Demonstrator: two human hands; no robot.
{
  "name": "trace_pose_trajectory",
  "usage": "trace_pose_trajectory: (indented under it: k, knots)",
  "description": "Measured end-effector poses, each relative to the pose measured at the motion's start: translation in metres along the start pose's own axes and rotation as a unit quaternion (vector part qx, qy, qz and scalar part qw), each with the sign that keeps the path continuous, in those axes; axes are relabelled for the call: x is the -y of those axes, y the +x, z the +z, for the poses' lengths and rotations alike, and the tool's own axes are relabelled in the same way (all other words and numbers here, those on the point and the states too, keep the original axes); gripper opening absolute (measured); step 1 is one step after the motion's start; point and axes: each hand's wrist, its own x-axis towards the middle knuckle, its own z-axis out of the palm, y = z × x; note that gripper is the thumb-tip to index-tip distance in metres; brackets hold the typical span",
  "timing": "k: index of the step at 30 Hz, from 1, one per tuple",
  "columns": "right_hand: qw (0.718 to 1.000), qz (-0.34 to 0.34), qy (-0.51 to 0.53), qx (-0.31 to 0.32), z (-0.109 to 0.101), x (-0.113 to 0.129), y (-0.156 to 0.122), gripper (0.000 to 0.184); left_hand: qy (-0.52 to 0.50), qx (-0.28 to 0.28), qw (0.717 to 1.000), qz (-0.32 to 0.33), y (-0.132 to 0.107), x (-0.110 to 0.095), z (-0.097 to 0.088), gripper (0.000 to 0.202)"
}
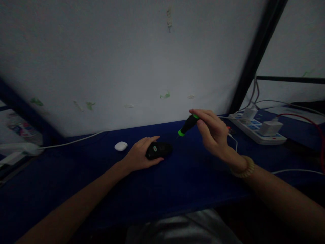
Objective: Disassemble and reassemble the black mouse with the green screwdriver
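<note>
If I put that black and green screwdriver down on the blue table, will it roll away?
It might roll a little. The screwdriver in the right hand has a round-looking grip, so it could turn on the flat blue tabletop. It is probably light, because the hand pinches it near one end.

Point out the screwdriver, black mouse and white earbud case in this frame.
Screwdriver (pixel 188 124): head view, on the black handle.
Black mouse (pixel 159 150): head view, on the top shell.
White earbud case (pixel 121 146): head view, on the lid.

Blue desk (pixel 203 183) bears earbud case (pixel 121 146), power strip (pixel 254 130).
</note>
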Motion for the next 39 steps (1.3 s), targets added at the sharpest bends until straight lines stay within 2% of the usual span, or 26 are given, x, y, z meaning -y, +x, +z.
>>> trace_pose_trajectory:
  k: [5, 8, 10, 12, 14, 17, 20, 24, 28, 32, 36, 39]
  knots:
    - [1.0, 0.011, 0.012, -0.014, -0.0006, -0.0046, -0.002, 0.038, -0.002, 0.0, 1.0, 0.007, 0.0004, 0.0007, -0.0003, 0.082]
    - [0.999, 0.024, 0.029, 0.014, -0.0004, -0.0052, -0.0046, 0.041, 0.0, 0.002, 1.0, 0.009, 0.0, 0.0021, 0.0005, 0.081]
    - [0.998, 0.036, 0.045, 0.011, -0.0002, -0.0041, -0.0054, 0.045, 0.003, 0.001, 1.0, 0.011, -0.0003, 0.0029, 0.0013, 0.082]
    - [0.999, 0.02, 0.025, -0.012, -0.0001, -0.0028, -0.0052, 0.045, 0.005, 0.0, 1.0, 0.014, -0.0006, 0.0034, 0.0019, 0.082]
    - [1.0, -0.001, -0.005, -0.01, -0.0003, -0.0022, -0.0044, 0.042, 0.005, 0.001, 1.0, 0.014, -0.0006, 0.0033, 0.0021, 0.081]
    - [1.0, 0.008, 0.009, 0.005, -0.0006, -0.0032, -0.0038, 0.045, 0.004, 0.004, 1.0, 0.013, -0.0003, 0.0025, 0.0015, 0.082]
    - [1.0, 0.0, 0.003, -0.017, -0.001, -0.0045, -0.0038, 0.045, 0.003, 0.005, 1.0, 0.014, 0.0001, 0.0019, 0.0008, 0.081]
    - [1.0, -0.001, 0.007, 0.016, -0.0015, -0.0036, -0.0029, 0.046, 0.004, 0.005, 1.0, 0.015, 0.0002, 0.0022, 0.0005, 0.08]
    - [1.0, 0.004, -0.012, -0.001, -0.0014, -0.0019, -0.0019, 0.042, 0.018, 0.003, 1.0, 0.014, 0.0001, 0.0026, 0.0002, 0.083]
    - [0.999, 0.035, 0.017, 0.034, -0.0015, -0.0006, -0.0001, 0.044, 0.019, 0.0, 1.0, 0.009, 0.0001, 0.002, -0.0003, 0.087]
    - [0.999, 0.031, -0.003, 0.025, -0.0024, -0.0019, 0.0012, 0.042, 0.015, 0.001, 1.0, 0.001, -0.0002, 0.0019, -0.0004, 0.091]
    - [0.997, 0.046, 0.027, 0.054, -0.0027, -0.0037, 0.0003, 0.048, 0.014, -0.001, 1.0, 0.0, -0.0004, 0.0024, -0.0001, 0.091]
